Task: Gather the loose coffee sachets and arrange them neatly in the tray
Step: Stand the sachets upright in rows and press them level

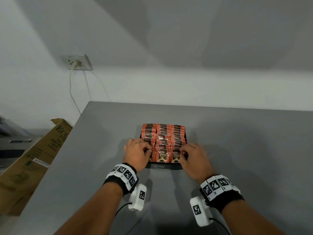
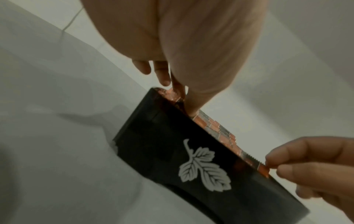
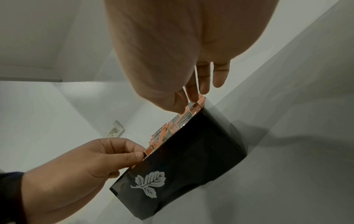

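Tabletop (image 1: pixel 101 133): both hands (image 1: pixel 137 154) seemingly pinch sachets (image 1: pixel 163 156).

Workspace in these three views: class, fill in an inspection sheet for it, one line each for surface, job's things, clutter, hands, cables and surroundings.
Surface: grey table, matte.
Job's things: black tray with a white leaf print, filled with rows of red coffee sachets; no loose sachets seen on the table.
Clutter: nothing seen on the table.
Hands: left hand pinches sachets at the tray's near left corner; right hand pinches sachets at the near right corner.
Cables: a white cord hangs from the wall socket.
Surroundings: white wall; a cardboard box leans beside the table's left edge.
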Demonstrator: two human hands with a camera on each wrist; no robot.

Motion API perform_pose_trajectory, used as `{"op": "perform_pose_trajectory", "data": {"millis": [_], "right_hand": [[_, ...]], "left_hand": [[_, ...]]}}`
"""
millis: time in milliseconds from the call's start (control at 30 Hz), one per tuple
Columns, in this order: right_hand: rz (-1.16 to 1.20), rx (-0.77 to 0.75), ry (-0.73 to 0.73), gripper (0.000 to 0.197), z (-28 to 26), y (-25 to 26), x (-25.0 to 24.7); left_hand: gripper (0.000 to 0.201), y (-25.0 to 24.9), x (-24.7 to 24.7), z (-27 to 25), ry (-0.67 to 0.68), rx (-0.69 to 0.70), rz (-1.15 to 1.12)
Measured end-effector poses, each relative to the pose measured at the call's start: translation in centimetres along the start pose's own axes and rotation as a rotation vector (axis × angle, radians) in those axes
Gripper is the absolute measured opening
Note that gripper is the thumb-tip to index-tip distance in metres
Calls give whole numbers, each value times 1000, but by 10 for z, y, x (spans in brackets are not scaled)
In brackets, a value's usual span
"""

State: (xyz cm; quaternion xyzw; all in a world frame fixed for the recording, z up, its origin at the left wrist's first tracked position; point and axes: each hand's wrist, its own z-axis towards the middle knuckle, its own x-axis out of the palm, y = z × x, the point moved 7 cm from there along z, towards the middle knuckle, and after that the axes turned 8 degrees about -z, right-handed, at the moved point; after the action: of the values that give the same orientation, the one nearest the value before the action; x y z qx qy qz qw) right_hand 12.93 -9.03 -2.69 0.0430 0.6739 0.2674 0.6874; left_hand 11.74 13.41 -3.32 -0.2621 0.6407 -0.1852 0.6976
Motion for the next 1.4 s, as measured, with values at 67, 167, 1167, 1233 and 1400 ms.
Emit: {"op": "perform_pose_trajectory", "data": {"millis": [67, 167, 1167, 1233, 1400], "right_hand": [[-39, -49, -20, 19, -1, 9, 2], [-120, -217, -26, 33, 0, 36, 10], [-360, -27, 234, 71, 53, 29, 41], [-373, -15, 242, 74, 53, 28, 44], [-377, -26, 254, 73, 52, 27, 49]], "left_hand": [[13, 2, 1, -1, -13, 3, 54], [31, -5, -3, -1, -64, 53, 66], [62, -15, 30, 28, 127, 71, 216], [64, -14, 34, 29, 159, 62, 242], [64, -12, 37, 29, 175, 60, 248]]}}
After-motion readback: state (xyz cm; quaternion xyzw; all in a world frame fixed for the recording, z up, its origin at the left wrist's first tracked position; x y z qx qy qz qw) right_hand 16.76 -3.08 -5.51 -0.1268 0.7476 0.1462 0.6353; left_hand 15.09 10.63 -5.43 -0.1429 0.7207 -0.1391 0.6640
